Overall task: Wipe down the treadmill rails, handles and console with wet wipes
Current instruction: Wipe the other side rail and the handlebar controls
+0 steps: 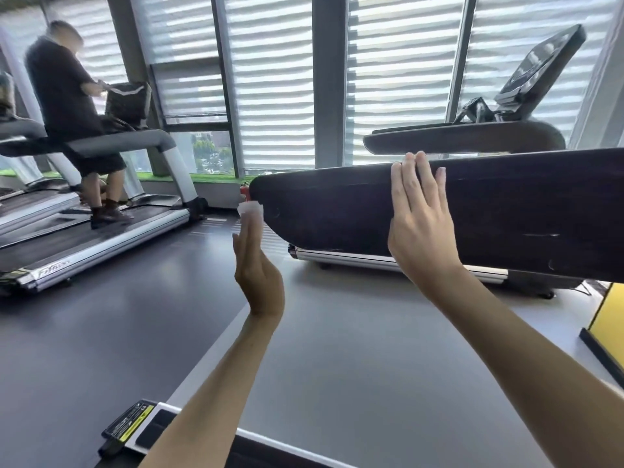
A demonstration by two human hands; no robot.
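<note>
A broad black treadmill rail (489, 211) runs from the centre to the right edge, close in front of me. My right hand (420, 221) lies flat on its side, fingers curled over the top edge. My left hand (256, 265) is held upright with flat fingers, pressing a white wet wipe (250, 211) against the rail's rounded left end. The second black rail (456, 140) lies behind, and the console (540, 65) stands tilted at the upper right. The deck edge (354, 258) shows under the rail.
A person stands on another treadmill (101, 238) at the left. Windows with striped blinds (277, 79) fill the back. A red fire extinguisher (245, 192) sits by the window sill. A yellow board (607, 325) is at the right. Dark and grey floor (337, 349) lies below.
</note>
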